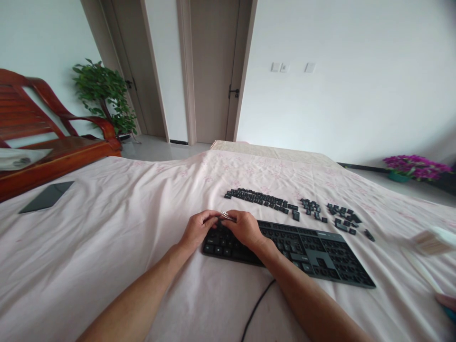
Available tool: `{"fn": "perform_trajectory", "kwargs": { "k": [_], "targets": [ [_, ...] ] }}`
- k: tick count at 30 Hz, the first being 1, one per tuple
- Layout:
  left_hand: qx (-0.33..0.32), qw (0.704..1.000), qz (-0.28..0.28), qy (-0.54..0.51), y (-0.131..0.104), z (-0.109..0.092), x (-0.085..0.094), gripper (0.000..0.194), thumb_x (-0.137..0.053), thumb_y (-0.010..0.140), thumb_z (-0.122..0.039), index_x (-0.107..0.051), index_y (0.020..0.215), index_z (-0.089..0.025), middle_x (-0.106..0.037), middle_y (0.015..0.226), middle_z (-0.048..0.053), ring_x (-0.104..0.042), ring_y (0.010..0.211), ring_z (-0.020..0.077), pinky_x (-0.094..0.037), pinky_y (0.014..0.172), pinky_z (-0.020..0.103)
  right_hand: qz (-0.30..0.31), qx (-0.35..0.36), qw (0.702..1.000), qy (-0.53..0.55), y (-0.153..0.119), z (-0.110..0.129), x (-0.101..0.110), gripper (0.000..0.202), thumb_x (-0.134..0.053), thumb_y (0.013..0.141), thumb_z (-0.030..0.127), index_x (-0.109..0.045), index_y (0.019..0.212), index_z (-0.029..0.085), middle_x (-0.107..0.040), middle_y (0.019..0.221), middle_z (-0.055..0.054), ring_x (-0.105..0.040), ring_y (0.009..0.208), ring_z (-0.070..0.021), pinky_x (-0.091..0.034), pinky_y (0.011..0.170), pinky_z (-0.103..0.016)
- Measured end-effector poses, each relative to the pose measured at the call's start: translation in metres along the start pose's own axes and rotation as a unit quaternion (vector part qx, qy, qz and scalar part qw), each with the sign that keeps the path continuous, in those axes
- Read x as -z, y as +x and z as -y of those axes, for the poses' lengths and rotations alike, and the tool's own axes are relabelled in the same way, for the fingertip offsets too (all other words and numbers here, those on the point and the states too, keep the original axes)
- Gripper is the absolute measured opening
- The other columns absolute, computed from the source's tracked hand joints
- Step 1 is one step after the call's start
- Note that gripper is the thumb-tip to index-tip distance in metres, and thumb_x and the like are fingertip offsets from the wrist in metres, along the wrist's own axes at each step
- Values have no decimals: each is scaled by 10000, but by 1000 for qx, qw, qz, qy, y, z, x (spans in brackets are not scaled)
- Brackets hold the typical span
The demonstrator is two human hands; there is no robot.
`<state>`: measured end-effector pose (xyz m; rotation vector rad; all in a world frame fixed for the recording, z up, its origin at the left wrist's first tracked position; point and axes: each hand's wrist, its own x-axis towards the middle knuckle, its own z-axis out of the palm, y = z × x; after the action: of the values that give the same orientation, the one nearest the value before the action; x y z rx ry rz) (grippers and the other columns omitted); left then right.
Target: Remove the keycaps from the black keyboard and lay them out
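Observation:
My right hand [245,229] is closed in a pinch on a thin metal wire keycap puller [225,215], above the upper left corner of a black keyboard [322,259]. Fingertips of my left hand [198,230] are pinched together beside the wire; what they hold is too small to make out. Some keys are in place at the keyboard's left end, while the middle and right show bare key sockets. Behind it, loose black keycaps [263,197] lie in rows, with smaller groups of keycaps [310,208] farther right. My right wrist and forearm hide part of the keyboard.
A black cable [258,304] runs toward me across the wrinkled pink cloth [142,228]. A dark flat tablet-like object [47,196] lies at left. At right are a blurred whitish block [435,240] and a pale stick [423,271]. A wooden bench [53,149] stands beyond.

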<state>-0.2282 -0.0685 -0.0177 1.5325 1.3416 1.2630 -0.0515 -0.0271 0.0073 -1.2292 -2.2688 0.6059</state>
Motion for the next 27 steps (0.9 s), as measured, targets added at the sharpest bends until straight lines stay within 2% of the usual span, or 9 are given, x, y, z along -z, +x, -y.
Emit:
{"fn": "perform_trajectory", "kwargs": {
  "k": [4,8,12,15,18,27],
  "targets": [
    [-3,1000,-1,2,-1,-2,0,280,-540,848,-321,-677,1052,-186,-713,939,33,-641,705,143,-512,729,259,-6,3,1000,11,0,0,1,156,-626,814,333,-722,922,274,-725,807,11,-651,778,-172,-424,680,-236],
    [6,1000,-9,10,-2,-2,-1,286,-528,853,-349,-674,1031,-181,-706,827,26,-644,708,151,-508,713,256,-29,-18,999,-6,7,-6,15,150,-633,797,349,-726,894,281,-726,819,11,-652,778,-181,-428,670,-245],
    [10,1000,-12,21,-1,-1,-1,284,-519,850,-346,-675,1018,-179,-707,821,31,-642,698,151,-502,703,259,-63,-79,992,-79,26,-24,38,164,-634,780,371,-736,887,301,-727,831,4,-653,781,-202,-414,643,-265],
    [6,999,-16,32,-1,-1,-1,284,-515,845,-342,-677,1012,-179,-709,818,32,-645,687,154,-501,706,267,-66,-146,980,-121,45,-36,46,198,-633,764,373,-738,920,310,-729,856,-8,-655,821,-218,-416,641,-273],
    [3,999,-17,39,-1,-1,-1,280,-510,843,-338,-679,1003,-182,-711,817,30,-649,686,156,-501,711,270,-45,-182,972,-141,60,-43,43,219,-618,762,369,-734,940,313,-727,890,-12,-655,861,-220,-428,657,-275],
    [4,999,-10,41,0,0,-1,270,-502,851,-324,-678,1009,-192,-710,821,23,-652,693,155,-498,704,257,-32,-163,973,-161,78,-37,24,215,-594,765,304,-740,922,316,-723,949,-36,-650,925,-242,-441,714,-301]
  ]
}}
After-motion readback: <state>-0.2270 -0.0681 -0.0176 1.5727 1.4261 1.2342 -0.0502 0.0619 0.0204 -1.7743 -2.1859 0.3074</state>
